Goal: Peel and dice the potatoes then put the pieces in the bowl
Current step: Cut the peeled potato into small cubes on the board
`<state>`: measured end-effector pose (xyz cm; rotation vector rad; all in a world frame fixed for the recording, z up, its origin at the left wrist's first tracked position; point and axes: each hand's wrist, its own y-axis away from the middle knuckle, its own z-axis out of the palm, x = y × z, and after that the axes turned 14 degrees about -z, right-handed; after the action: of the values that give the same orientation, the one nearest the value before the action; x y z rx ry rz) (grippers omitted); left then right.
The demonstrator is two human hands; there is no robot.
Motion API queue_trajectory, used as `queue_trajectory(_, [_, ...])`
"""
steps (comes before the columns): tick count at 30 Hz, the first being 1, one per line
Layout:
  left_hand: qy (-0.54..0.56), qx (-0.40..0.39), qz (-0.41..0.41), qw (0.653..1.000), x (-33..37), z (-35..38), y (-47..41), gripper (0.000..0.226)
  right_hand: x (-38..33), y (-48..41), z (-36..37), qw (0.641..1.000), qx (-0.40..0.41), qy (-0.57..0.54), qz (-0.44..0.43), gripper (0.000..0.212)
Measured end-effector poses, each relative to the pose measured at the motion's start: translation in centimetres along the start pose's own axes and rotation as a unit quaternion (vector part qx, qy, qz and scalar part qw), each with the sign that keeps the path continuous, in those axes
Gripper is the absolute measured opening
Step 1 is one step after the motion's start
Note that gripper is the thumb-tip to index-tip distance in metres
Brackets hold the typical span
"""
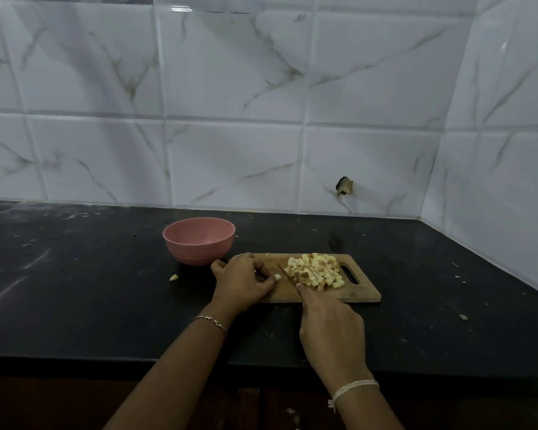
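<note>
Diced pale-yellow potato cubes (316, 271) lie heaped on the right half of the rectangular wooden chopping board (354, 293), which sits on the black bench (75, 290). Left hand (243, 280) rests at the board's left end, fingers curled, pinching one small potato cube (277, 277). Right hand (330, 324) grips a slim knife (286, 274), its blade against the heap's left edge. Round pink bowl (199, 254) stands just beyond the board's far left corner.
</note>
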<state>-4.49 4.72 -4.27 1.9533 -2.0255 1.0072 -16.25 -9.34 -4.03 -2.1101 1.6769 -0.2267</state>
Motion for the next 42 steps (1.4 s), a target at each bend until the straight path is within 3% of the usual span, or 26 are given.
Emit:
queue_trajectory(4, [-0.004, -0.003, 0.008, 1.0, 0.0, 0.0, -0.1, 0.02, 0.0, 0.2, 0.0, 0.999, 0.023, -0.019, -0.01, 0.05])
queue_trajectory(15, [0.007, -0.006, 0.003, 1.0, -0.1, 0.3, -0.1, 0.022, -0.3, -0.8, -0.1, 0.999, -0.006, 0.003, -0.041, 0.047])
queue_trajectory(28, [-0.02, 0.005, 0.008, 1.0, 0.2, 0.3, -0.1, 0.022, -0.4, 0.0, 0.3, 0.999, 0.035, -0.003, 0.013, 0.048])
queue_trajectory(42, [0.005, -0.014, -0.008, 1.0, 0.2, 0.3, -0.2, 0.014, -0.1, -0.2, 0.5, 0.999, 0.021, -0.047, -0.017, 0.049])
